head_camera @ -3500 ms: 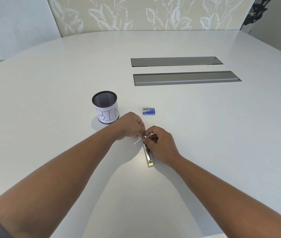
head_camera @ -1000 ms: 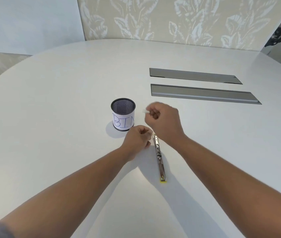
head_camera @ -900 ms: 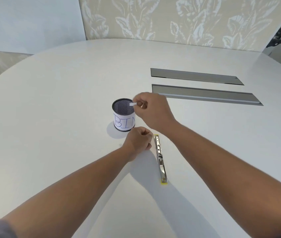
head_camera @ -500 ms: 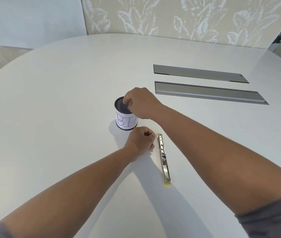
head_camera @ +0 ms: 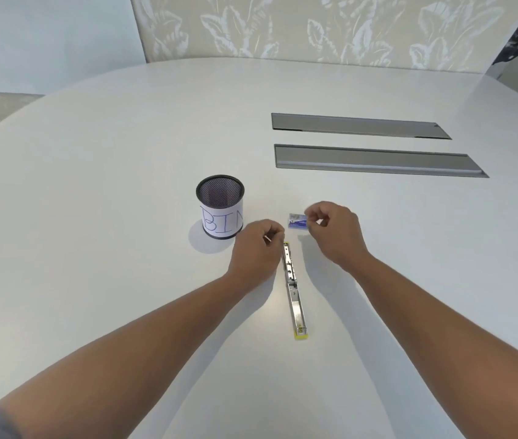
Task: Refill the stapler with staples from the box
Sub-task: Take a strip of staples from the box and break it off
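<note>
At the centre of the white table (head_camera: 99,185) I have the stapler (head_camera: 293,289) lying flat and swung fully open, its long metal channel facing up and running from about 12 o'clock down to 6 o'clock, the yellow end toward me. I judge it lies this way so the channel is exposed for a fresh strip to drop in.

My left hand (head_camera: 256,251) sits just at 9 o'clock of the stapler's far end, fingers curled into a loose fist; it seems to steady that end, though I cannot tell whether it actually touches the metal, or whether it grips anything. My right hand (head_camera: 333,232) is at about 1 o'clock of the stapler, thumb and forefinger pinched together right at the edge of the small blue staple box (head_camera: 297,221). I cannot tell whether they are clamped on the box or only beside it. The box lies on the table just past the stapler's far tip, close enough that staples need only a short carry.

At 10 o'clock from the stapler stands a black mesh cup with a paper label reading BIN (head_camera: 221,207), near my left hand but clear of the path between box and channel. Two grey cable hatches (head_camera: 375,160) lie well apart at 1 o'clock. Nothing blocks the way.
</note>
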`<state>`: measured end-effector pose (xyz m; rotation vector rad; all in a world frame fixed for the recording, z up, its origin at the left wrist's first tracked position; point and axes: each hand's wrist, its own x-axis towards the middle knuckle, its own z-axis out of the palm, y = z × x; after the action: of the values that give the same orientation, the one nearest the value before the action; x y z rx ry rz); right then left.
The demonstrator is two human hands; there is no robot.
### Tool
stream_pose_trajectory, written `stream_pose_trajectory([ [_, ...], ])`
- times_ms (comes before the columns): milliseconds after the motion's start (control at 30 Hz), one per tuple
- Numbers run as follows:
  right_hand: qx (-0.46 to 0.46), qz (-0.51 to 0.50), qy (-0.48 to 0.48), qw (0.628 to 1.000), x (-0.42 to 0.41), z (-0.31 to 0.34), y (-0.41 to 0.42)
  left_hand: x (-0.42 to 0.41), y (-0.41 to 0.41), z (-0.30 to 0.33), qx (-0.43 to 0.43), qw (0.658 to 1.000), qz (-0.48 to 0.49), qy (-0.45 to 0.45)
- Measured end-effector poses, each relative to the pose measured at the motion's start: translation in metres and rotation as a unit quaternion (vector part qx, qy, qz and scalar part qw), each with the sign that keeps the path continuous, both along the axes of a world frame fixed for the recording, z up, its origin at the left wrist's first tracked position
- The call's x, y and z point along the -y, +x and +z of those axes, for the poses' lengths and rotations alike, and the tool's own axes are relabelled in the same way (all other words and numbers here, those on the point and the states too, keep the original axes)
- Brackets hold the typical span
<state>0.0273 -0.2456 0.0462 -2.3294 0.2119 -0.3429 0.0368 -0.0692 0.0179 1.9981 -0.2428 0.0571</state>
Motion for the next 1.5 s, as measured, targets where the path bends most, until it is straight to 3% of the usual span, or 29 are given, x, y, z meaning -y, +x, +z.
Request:
stream_pose_trajectory([
  [200,-0.014,-0.032,0.048,0.998,0.023,-0.03,-0.005,0.021,0.033,0.008,0.016,0.999,-0.026,0.038],
  [500,-0.039,-0.024,0.044,0.998,0.03,-0.04,0.007,0.035,0.064,0.011,-0.066,0.989,-0.094,0.091],
  [933,-0.041,-0.021,0.043,0.998,0.025,-0.039,0.013,0.041,0.074,0.014,-0.016,0.97,-0.137,0.198],
  [1500,-0.097,0.046,0.032,0.994,0.037,-0.032,0.027,0.036,0.08,0.02,-0.025,0.962,-0.149,0.227],
])
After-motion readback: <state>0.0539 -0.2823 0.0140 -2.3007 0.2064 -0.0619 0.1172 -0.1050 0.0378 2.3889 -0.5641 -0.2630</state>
